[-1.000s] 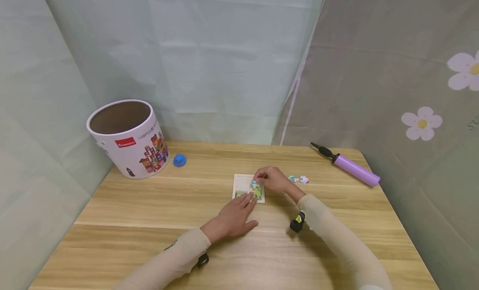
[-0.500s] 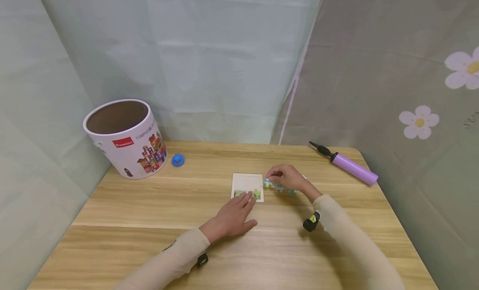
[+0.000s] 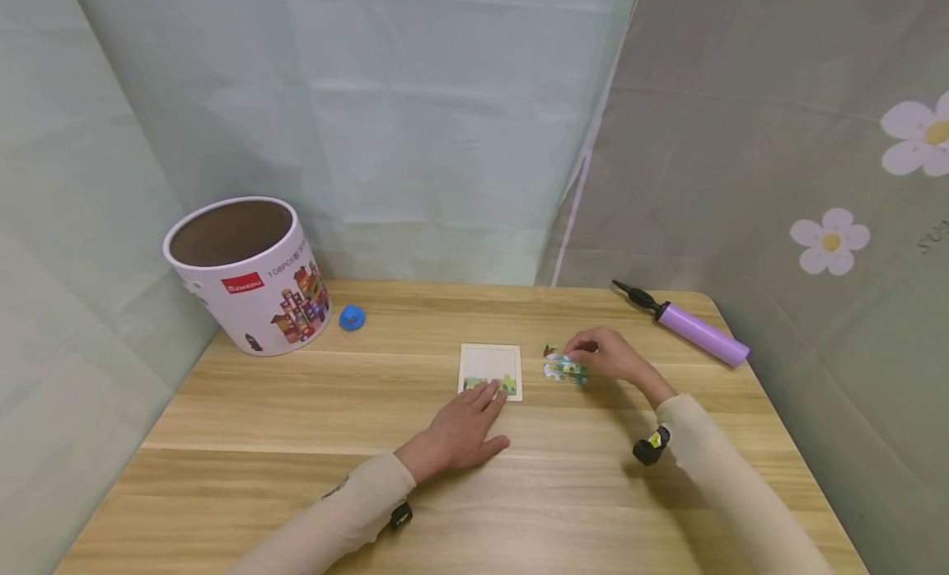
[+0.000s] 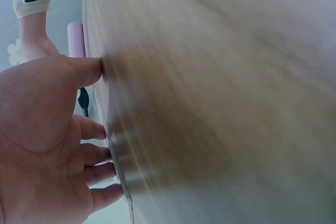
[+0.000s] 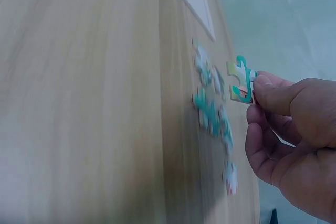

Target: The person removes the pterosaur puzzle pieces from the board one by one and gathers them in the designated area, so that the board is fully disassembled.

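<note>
My left hand point(image 3: 461, 431) lies with fingers extended over the near edge of a square puzzle tray point(image 3: 485, 359). Green puzzle pieces point(image 3: 509, 385) fill a strip along the tray's near side, partly hidden by those fingers. In the left wrist view, the fingertips of the left hand point(image 4: 47, 140) touch the tray's edge. To the tray's right, my right hand point(image 3: 611, 357) is over a group of loose puzzle pieces point(image 3: 553, 372). The right wrist view shows its thumb and fingers pinching a puzzle piece point(image 5: 242, 80) with teal lines, raised above the table.
A white printed bucket point(image 3: 252, 295) stands at the back left, with a small blue toy point(image 3: 352, 317) beside it. A purple hand pump point(image 3: 700, 334) with a black nozzle lies at the back right. Cloth curtains point(image 3: 445, 147) hang behind the wooden table point(image 3: 311, 410).
My right hand has moved right from over the tray to above the loose pieces, carrying a puzzle piece away from it. The left hand has stayed in place.
</note>
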Available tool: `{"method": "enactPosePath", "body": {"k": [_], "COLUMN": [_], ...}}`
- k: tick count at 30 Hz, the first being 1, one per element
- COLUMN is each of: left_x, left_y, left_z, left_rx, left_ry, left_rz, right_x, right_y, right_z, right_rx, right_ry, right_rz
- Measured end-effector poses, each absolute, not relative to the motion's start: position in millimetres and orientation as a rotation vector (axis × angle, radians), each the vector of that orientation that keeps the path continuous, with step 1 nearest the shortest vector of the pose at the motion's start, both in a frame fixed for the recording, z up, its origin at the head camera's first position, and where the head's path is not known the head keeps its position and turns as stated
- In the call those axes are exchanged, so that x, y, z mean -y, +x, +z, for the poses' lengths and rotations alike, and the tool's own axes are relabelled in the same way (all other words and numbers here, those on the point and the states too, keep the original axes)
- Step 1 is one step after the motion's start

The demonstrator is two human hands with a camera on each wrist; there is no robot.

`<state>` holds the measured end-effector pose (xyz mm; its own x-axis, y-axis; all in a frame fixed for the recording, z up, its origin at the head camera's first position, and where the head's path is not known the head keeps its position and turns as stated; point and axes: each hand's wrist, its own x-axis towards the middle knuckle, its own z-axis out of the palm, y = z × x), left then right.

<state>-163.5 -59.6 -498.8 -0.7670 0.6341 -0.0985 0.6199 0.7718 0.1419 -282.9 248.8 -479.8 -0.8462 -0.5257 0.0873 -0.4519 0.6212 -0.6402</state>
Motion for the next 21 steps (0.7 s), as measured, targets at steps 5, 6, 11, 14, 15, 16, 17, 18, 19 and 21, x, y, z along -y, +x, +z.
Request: {"method": "enactPosePath", "body": {"k": [5,6,11,14,15,16,17,18,19,21], "left_x": [60,60,60,60,60,60,60,60,60,60], "left_y": [-163,-163,-163,-163,-163,-163,-163,-163,-163,-163], "left_z": [-498,-498,-499,-499,-499,-499,-499,-499,-499,-498], "left_rx": [-2.826,-2.826,-2.824,-2.827,-2.826,-2.827,-2.828,-2.827,-2.824,-2.823], "left_ry": [1.004,1.005,1.006,1.007,1.006,1.007,1.009,1.009,1.008,1.006], "left_rz": [0.153,0.153,0.148,0.14,0.139,0.141,0.146,0.146,0.146,0.148], "right_x": [-266,-269,-285,-292,-294,-295,-297,-298,-299,-301], "right_y": [-279,-279,-277,-277,-277,-277,-276,-276,-276,-276], "right_z": [-484,-485,-489,-490,-491,-491,-491,-491,-492,-492], "right_rx": [-2.755,-2.759,-2.78,-2.785,-2.785,-2.788,-2.788,-2.79,-2.79,-2.79], "right_ry": [-0.798,-0.793,-0.781,-0.766,-0.768,-0.758,-0.751,-0.745,-0.744,-0.732], "right_rz": [-1.029,-1.028,-0.99,-0.983,-0.979,-0.976,-0.978,-0.976,-0.973,-0.971]}}
